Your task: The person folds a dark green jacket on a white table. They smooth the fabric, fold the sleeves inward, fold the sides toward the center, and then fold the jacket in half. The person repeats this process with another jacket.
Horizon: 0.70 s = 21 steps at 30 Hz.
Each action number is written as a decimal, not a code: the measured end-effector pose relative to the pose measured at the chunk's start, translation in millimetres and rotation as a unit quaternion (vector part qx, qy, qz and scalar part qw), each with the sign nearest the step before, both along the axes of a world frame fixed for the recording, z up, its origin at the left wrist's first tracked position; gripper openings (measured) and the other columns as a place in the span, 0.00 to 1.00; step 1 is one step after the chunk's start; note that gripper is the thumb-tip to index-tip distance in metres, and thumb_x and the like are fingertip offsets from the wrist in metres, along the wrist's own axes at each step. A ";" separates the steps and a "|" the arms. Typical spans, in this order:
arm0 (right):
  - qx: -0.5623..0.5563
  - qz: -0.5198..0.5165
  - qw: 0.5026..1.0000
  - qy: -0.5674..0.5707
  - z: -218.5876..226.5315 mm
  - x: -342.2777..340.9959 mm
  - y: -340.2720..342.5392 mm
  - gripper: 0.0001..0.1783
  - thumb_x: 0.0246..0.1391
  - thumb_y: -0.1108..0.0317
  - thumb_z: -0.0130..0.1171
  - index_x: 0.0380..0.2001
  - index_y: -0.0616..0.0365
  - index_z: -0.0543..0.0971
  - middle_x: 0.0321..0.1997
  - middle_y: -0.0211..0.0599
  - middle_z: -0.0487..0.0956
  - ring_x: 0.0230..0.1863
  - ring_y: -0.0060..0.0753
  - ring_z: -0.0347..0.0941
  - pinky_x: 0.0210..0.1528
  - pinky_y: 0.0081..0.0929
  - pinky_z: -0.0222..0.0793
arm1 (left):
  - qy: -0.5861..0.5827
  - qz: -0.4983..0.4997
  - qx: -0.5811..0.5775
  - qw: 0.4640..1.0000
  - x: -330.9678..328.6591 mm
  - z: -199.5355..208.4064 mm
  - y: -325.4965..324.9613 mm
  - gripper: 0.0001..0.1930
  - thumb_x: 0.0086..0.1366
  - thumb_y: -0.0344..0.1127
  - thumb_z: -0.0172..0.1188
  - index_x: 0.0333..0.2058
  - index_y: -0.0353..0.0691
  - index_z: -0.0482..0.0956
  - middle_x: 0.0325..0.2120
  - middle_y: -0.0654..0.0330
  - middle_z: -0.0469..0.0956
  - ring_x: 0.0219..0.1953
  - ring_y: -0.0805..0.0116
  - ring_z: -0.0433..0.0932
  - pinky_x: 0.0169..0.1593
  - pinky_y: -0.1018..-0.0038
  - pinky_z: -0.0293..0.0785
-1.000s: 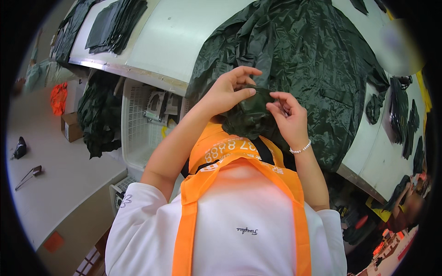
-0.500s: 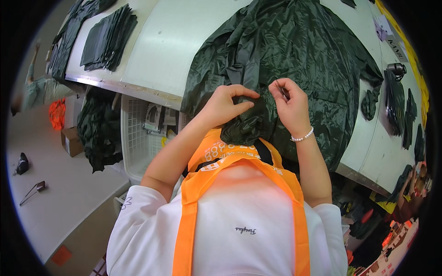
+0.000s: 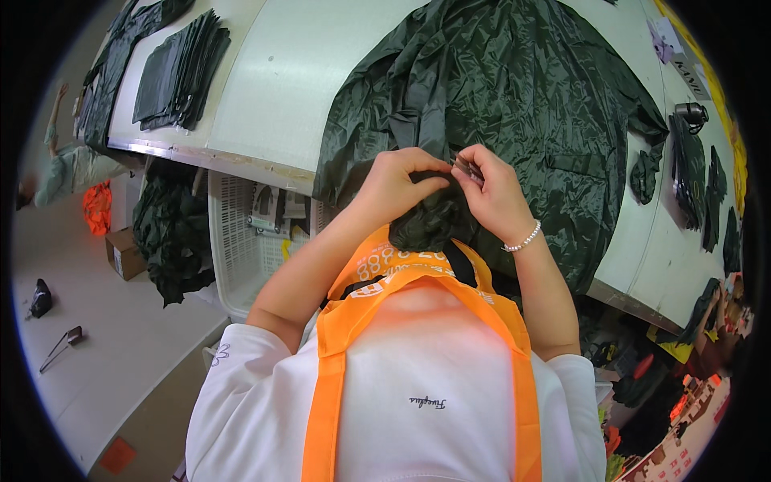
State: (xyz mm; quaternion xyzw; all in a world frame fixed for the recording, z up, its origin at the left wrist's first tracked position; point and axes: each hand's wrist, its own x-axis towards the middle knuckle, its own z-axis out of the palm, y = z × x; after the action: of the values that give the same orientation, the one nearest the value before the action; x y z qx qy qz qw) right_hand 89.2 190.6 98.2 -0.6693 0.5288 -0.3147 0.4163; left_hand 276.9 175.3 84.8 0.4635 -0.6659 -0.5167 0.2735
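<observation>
A dark green, shiny raincoat (image 3: 522,104) lies spread on the table in front of me, its near part bunched toward my apron. My left hand (image 3: 397,181) is over its near edge, thumb and forefinger closed in a pinch; what they hold is too small to make out. Close beside those fingertips is my right hand (image 3: 496,197), with a pearl bracelet at the wrist. It is closed around a small dark metal tool (image 3: 474,170) that looks like thread snips, mostly covered by the fingers. A crumpled bunch of green fabric (image 3: 426,225) sits below both hands.
A stack of folded dark green pieces (image 3: 181,72) lies on the table (image 3: 273,88) at left. Below the edge stands a white plastic basket (image 3: 233,241) beside hanging green fabric (image 3: 169,225). At right are more folded pieces (image 3: 687,173) and a black cup-like object (image 3: 691,116).
My right hand has moved left and slightly down, bringing the small tool up to my left fingertips. My left hand has barely moved.
</observation>
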 end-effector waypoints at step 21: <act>-0.029 -0.011 0.997 0.074 5.7 22.8 3.6 0.09 0.52 0.67 0.58 0.35 0.57 0.72 0.34 0.36 0.75 0.32 0.41 0.76 0.32 0.33 0.70 | 0.118 0.123 0.157 0.973 10.0 -7.0 -9.8 0.12 0.63 0.36 0.59 0.38 0.32 0.83 0.33 0.61 0.82 0.36 0.79 0.76 0.43 0.81 0.70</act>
State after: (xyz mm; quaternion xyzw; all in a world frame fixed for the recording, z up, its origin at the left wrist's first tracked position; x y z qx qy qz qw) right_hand 112.0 194.2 103.8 -0.6967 0.5559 -0.2844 0.3531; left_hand 286.9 165.5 77.8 0.5149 -0.4774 -0.6281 0.3352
